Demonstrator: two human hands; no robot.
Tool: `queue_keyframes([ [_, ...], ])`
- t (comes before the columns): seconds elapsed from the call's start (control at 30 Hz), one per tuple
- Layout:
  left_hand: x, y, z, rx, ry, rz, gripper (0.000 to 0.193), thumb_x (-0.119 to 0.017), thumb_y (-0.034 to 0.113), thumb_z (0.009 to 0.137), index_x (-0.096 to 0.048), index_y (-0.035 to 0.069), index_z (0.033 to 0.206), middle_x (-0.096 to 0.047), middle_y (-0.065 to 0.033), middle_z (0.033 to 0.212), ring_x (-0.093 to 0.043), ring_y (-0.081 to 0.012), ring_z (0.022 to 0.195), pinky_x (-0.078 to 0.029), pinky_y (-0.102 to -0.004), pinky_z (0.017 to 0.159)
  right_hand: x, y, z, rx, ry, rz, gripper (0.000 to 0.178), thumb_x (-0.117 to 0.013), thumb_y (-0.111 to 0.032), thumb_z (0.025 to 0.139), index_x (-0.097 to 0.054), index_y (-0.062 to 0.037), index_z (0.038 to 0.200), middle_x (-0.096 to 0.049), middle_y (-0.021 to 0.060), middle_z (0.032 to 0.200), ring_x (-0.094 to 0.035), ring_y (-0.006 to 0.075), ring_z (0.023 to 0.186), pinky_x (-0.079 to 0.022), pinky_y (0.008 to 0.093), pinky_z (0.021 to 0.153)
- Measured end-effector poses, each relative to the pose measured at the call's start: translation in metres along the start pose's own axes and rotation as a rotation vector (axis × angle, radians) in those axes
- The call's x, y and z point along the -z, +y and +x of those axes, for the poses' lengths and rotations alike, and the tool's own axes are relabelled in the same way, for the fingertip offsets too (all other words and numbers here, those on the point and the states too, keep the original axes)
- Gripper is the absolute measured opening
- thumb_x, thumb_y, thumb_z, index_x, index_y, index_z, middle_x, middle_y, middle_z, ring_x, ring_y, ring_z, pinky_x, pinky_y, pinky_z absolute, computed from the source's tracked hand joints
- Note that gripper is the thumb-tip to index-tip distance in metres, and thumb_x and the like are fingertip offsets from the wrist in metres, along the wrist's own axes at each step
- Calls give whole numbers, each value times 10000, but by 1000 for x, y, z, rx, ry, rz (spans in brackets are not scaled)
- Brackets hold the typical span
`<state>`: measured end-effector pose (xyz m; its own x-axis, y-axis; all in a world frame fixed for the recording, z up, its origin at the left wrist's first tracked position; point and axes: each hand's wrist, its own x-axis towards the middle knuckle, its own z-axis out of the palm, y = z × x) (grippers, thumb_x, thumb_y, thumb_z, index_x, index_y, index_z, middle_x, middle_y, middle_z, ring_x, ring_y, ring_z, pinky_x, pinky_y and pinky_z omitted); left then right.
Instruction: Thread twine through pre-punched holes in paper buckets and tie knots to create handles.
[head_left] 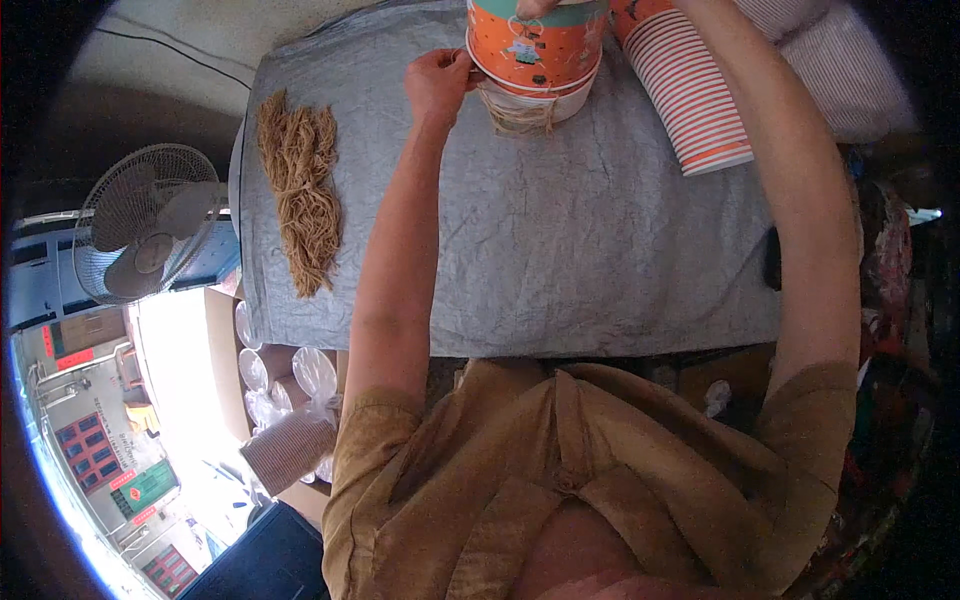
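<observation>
An orange paper bucket (535,55) with a teal band and printed figures stands at the far edge of the grey sheet, cut off by the top of the view. Below its rim shows a white bucket (570,103), with loops of brown twine (520,118) hanging over its side. Closed in a pinch, my left hand (440,85) touches the bucket's lower left rim; what its fingertips hold is hidden. Of my right hand (533,8) only a bit of finger shows, pressed on the orange bucket's upper side; the rest is out of view.
A bundle of brown twine (303,195) lies on the left of the grey-covered table (570,250). Stacked paper buckets (690,100) lean at the far right beside plastic-wrapped stacks (850,70). A fan (150,225) stands left, above a box of wrapped cups (290,450).
</observation>
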<state>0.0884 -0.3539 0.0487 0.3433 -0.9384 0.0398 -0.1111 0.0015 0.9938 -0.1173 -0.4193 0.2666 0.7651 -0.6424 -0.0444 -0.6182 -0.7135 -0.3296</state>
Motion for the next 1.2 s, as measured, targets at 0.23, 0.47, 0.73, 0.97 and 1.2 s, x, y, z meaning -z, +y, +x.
queue_keyframes([
  [0.23, 4, 3, 24, -13, -71, 187, 258, -701, 204, 893, -736, -47, 941, -722, -73, 790, -648, -109, 666, -520, -265, 604, 10, -2, -8, 109, -43, 159, 885, -854, -420, 642, -537, 60, 1316, -624, 240, 1253, -626, 296, 1122, -515, 353, 929],
  [0.47, 4, -2, 30, -75, -62, 177, 248, -729, 230, 855, -758, -4, 935, -727, -57, 779, -635, -115, 615, -512, -267, 570, 5, -1, -2, 16, 17, -9, 862, -852, -421, 626, -556, 44, 1289, -640, 237, 1215, -633, 291, 1101, -520, 357, 907],
  [0.73, 2, -9, 28, -80, 33, 266, 259, -763, 302, 804, -786, 77, 931, -739, -44, 770, -645, -117, 592, -524, -290, 564, 1, -3, -5, -39, -12, 64, 885, -864, -396, 623, -533, 31, 1324, -642, 220, 1219, -628, 272, 1108, -513, 341, 925],
  [0.97, 0, -12, 31, -106, 96, 321, 267, -766, 328, 797, -792, 90, 917, -740, -42, 758, -685, -137, 625, -542, -296, 600, 0, 1, -3, -10, -9, 45, 918, -871, -392, 621, -514, 35, 1351, -621, 224, 1267, -614, 272, 1139, -508, 334, 941],
  [1.2, -1, -10, 32, -68, 83, 219, 264, -758, 305, 807, -787, 66, 916, -738, -59, 743, -686, -131, 599, -554, -291, 608, 8, -4, -2, 6, -60, -7, 934, -871, -400, 620, -510, 47, 1355, -619, 234, 1263, -615, 286, 1141, -507, 339, 942],
])
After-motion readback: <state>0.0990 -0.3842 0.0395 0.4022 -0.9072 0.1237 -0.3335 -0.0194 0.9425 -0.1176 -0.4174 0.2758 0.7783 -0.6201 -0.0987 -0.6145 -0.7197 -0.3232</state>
